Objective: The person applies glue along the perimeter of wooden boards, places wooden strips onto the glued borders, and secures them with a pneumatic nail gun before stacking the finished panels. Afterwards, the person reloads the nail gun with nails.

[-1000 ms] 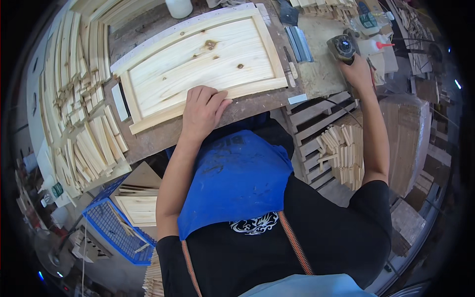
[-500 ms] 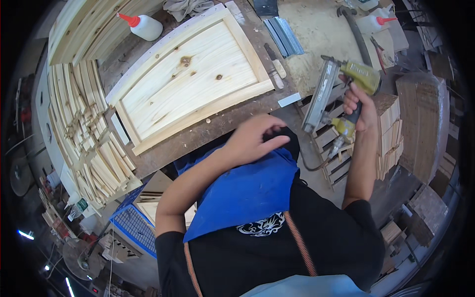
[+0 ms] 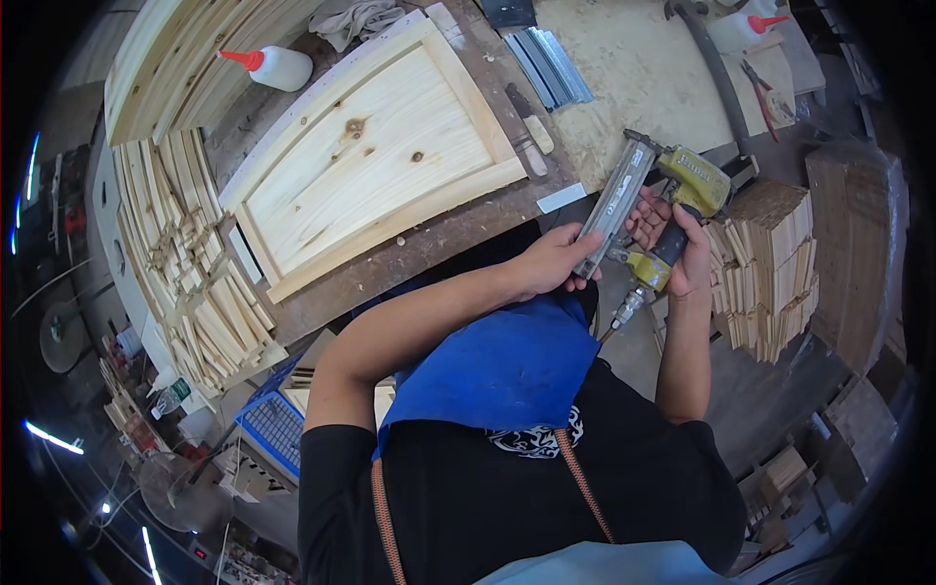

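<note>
A yellow-green and black pneumatic nail gun (image 3: 697, 180) is held in front of me, to the right of the workbench edge. My right hand (image 3: 685, 253) is closed round its dark handle, with the fingers showing between handle and magazine. My left hand (image 3: 554, 261) grips the lower end of the long grey magazine (image 3: 616, 200), thumb on top. An air hose fitting (image 3: 629, 308) hangs from the handle's bottom. Left of the gun, a framed pine panel (image 3: 375, 156) with a curved far edge lies flat on the bench (image 3: 400, 255), touched by neither hand.
Grey strips of nails or staples (image 3: 548, 68) lie beyond the panel's right corner. White glue bottles with red tips (image 3: 283, 68) stand at the back. Thin wood strips (image 3: 175, 224) are piled at the left. Stacked wood pieces (image 3: 765, 273) stand right of my right arm.
My left hand has moved right and taken hold of the magazine's lower end. My right hand has brought the nail gun slightly left and lower, towards it.
</note>
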A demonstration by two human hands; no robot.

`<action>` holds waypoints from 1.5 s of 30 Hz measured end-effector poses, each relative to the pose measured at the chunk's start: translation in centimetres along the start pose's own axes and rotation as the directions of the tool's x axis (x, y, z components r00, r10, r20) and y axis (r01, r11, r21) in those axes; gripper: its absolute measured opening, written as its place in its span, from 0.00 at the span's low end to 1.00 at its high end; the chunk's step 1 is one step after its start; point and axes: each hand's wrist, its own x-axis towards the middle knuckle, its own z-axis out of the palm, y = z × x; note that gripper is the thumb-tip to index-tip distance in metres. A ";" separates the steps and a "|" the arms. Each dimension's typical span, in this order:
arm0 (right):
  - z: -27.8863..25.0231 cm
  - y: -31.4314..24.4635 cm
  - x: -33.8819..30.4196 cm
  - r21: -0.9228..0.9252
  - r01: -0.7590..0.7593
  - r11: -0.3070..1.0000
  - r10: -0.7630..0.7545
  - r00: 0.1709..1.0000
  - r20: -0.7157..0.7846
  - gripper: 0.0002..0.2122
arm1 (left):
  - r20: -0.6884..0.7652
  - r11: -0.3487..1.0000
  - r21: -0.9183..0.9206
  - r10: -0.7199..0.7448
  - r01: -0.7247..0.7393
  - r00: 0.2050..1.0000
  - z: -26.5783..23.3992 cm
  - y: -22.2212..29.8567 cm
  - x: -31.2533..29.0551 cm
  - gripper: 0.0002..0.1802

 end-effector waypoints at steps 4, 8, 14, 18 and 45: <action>-2.1 -0.4 0.1 -0.047 -0.009 0.999 0.011 0.999 0.048 0.30 | 0.013 1.000 0.004 0.012 -0.012 1.000 0.6 -0.4 0.7 0.23; -3.2 -0.8 0.5 -0.057 -0.003 0.998 0.007 0.998 0.070 0.29 | 0.063 1.000 -0.019 0.013 -0.012 0.998 0.4 -0.8 0.8 0.21; -2.0 -2.0 1.3 -0.079 -0.006 0.997 0.016 0.992 0.127 0.28 | 0.216 0.994 0.011 -0.106 0.106 0.971 -1.0 -0.9 -1.9 0.17; -0.4 -6.4 4.0 -0.171 0.036 0.985 -0.026 0.998 0.062 0.27 | 0.350 0.984 0.159 -0.136 0.084 0.927 -1.0 -1.0 -2.5 0.15; 12.6 -2.7 12.9 -0.765 0.299 -0.571 -0.326 0.773 0.545 0.13 | 0.107 1.000 0.003 -0.029 0.029 0.994 0.7 -1.0 3.9 0.13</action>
